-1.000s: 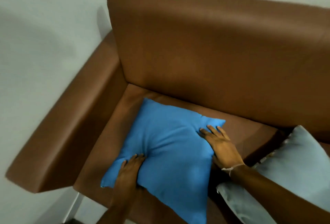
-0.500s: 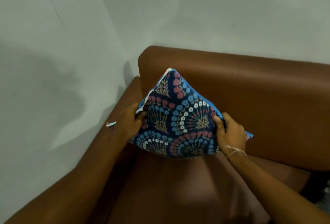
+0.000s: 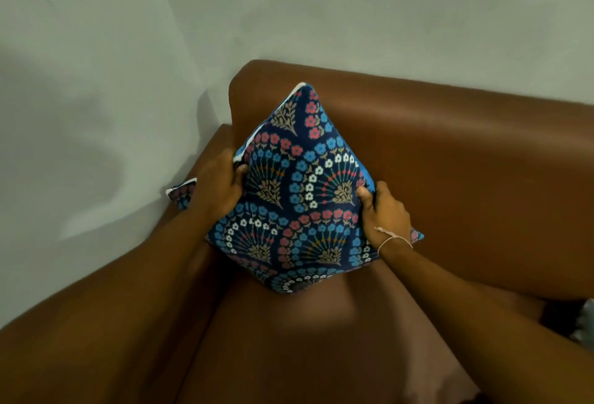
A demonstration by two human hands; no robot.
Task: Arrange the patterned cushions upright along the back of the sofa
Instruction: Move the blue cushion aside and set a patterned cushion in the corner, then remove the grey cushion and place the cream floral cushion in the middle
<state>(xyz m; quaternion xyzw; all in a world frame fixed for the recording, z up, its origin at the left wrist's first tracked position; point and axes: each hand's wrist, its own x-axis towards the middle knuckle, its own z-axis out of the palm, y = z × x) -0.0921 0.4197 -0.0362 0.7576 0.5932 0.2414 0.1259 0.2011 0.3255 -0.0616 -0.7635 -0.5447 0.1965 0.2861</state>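
A navy cushion point(image 3: 299, 191) with blue, red and white flower fans stands on one corner in the left corner of the brown sofa point(image 3: 466, 159), leaning against the backrest. My left hand point(image 3: 218, 188) grips its left edge and my right hand point(image 3: 385, 214) grips its right edge. Its lowest corner touches the seat. One cushion corner pokes out behind my left wrist over the armrest.
The sofa's left armrest point(image 3: 80, 323) runs along a pale wall point(image 3: 96, 82). The edge of a light grey cushion point(image 3: 586, 320) shows at the far right on the seat.
The cushion lay flat with its plain blue side up; both hands picked it up, turned the patterned side forward and stood it in the corner. It now sits slightly lower and closer.
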